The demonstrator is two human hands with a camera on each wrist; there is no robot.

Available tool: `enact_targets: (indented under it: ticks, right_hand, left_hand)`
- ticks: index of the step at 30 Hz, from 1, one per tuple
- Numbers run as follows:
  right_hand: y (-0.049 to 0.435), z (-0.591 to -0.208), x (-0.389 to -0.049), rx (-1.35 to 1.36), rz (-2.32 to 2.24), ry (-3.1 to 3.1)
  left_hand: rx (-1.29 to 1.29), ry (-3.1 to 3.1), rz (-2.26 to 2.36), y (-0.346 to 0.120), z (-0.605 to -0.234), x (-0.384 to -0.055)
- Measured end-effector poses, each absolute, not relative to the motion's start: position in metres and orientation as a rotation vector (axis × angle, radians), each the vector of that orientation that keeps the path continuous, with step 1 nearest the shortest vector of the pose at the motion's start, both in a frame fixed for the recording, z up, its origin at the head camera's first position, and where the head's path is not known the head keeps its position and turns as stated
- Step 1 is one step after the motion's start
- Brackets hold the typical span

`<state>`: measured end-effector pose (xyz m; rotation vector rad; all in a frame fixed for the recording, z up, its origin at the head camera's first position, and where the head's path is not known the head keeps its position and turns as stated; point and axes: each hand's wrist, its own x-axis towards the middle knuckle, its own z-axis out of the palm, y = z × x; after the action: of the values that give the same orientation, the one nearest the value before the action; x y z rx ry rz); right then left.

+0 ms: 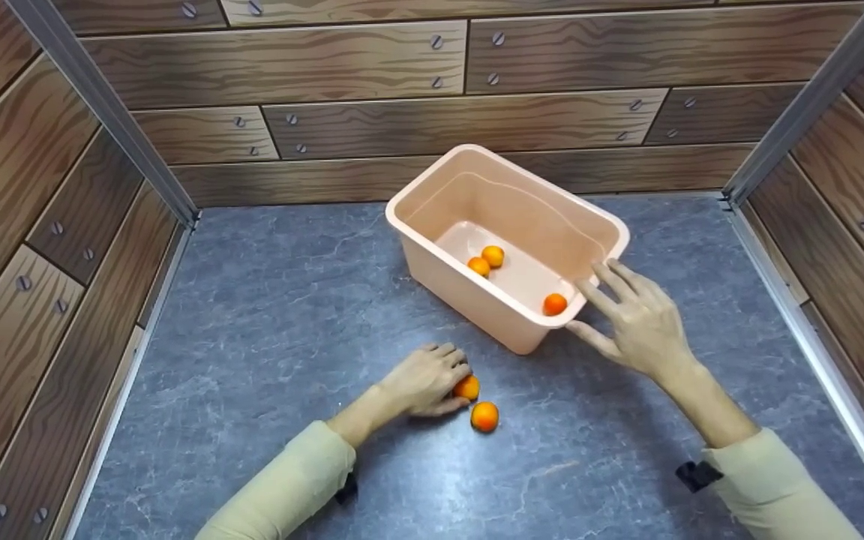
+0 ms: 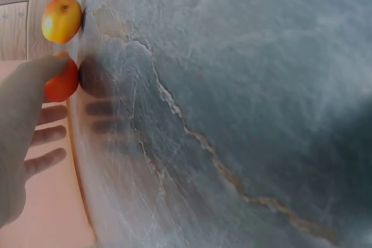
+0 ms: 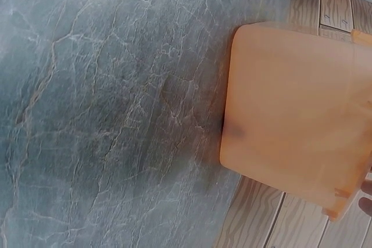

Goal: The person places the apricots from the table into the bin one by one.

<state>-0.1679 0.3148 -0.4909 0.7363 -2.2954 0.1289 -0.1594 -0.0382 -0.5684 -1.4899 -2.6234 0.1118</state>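
My left hand [image 1: 428,379] is low over the table, with its thumb and fingers around a small orange-red fruit [image 1: 466,388]. In the left wrist view the thumb lies across that fruit [image 2: 63,84], and the other fingers extend below it. Close by rests a second fruit [image 1: 485,416], which shows as yellow and red with a stem dimple [image 2: 61,20]. My right hand [image 1: 642,322] touches the rim of a peach-coloured plastic bin [image 1: 469,300] at its right end, fingers spread and fairly straight. Inside the bin lie three similar fruits [image 1: 493,256], one of them near the right-hand corner.
The grey marbled tabletop [image 1: 274,315] runs back to a wood-patterned wall [image 1: 372,60]. Similar panels [image 1: 12,300] stand at both sides, with metal strips [image 1: 807,337] along the edges. The bin sits at an angle near the back wall.
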Motion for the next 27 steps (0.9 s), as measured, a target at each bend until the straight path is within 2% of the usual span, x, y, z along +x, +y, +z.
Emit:
enact_targets:
  ticks: [12,27]
  right_hand:
    - [0.315,-0.491,-0.168,0.73,0.131,-2.293]
    - [0.314,-0.492,-0.169,0.738,0.129,-2.263]
  left_hand:
    - [-1.457,-2.551,0.023,-0.042,-0.563,-0.165]
    - [-1.36,-2.498,-0.112,-0.05,-0.529,-0.182]
